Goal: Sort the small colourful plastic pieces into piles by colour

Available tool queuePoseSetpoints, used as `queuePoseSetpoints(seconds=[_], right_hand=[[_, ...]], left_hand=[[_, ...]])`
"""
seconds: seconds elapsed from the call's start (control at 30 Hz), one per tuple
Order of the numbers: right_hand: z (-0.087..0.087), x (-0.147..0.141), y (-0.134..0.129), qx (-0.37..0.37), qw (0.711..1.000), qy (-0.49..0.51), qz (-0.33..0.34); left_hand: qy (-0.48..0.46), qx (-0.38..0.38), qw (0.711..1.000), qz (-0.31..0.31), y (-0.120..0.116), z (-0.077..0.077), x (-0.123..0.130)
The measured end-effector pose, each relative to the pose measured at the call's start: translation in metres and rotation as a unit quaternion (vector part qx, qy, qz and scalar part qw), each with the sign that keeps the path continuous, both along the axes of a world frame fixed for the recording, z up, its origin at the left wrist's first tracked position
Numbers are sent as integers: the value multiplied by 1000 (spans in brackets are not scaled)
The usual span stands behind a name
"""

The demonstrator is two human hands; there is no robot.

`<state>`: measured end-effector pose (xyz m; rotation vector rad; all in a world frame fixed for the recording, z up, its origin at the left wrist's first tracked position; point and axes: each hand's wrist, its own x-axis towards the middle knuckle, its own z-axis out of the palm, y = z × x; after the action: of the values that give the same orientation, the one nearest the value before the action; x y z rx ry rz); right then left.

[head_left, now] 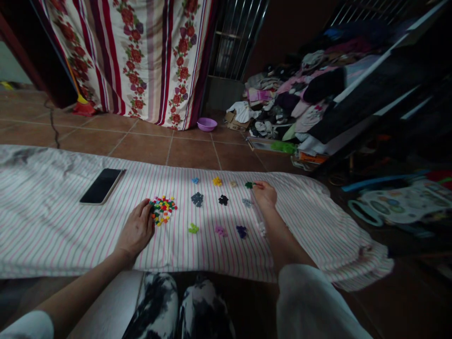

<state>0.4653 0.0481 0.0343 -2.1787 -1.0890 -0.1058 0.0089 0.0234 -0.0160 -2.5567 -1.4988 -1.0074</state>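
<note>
brown tiles cover the floor [148,147] of a dim room, and over the low surface is laid a striped cloth [88,240], wrinkled at its left end. at the far left, a red dustpan [84,108] rests on the tiles, just beside a flowered curtain [151,61]. on the cloth lies a dark phone [102,186], to the left of a mixed-colour pile [164,209] of small pieces. the left hand [139,228] touches the left edge of this pile, its fingers close together; whether they pinch a piece, one cannot say.

further right are small sorted piles: lime [193,229], blue [195,181], dark grey [197,199], yellow [217,181], violet-pink [221,230], black [223,200], beige [232,184], navy [242,231], light grey [246,203]. the right hand [265,194] has its fingertips drawn together at the dark green pile [249,185]; its grip is too small to judge. the right forearm stands partly in the way of a white pile [262,229].

behind the cloth, a purple basin [206,124] sits near the curtain, then a barred opening [238,42], and, to the right, a large heap of clothes [282,94].
</note>
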Motion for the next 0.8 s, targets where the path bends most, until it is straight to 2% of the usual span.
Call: queuePoseSetpoints(seconds=[0.1,0.23,0.37,0.6,0.8], right_hand=[[-3,2,9,6,999,25,-21],[-9,2,20,-6,1000,8,12],[-13,0,27,-19,1000,-17,7],[-13,1,31,-76,997,-28,-4],[-14,0,30,-45,999,-20,-15]], left_hand=[[11,-2,1000,-6,0,1,0],[24,-1,1000,-4,0,4,1],[28,-12,1000,5,-2,7,2],[19,-12,1000,4,-3,9,3],[20,-17,1000,8,-3,10,3]])
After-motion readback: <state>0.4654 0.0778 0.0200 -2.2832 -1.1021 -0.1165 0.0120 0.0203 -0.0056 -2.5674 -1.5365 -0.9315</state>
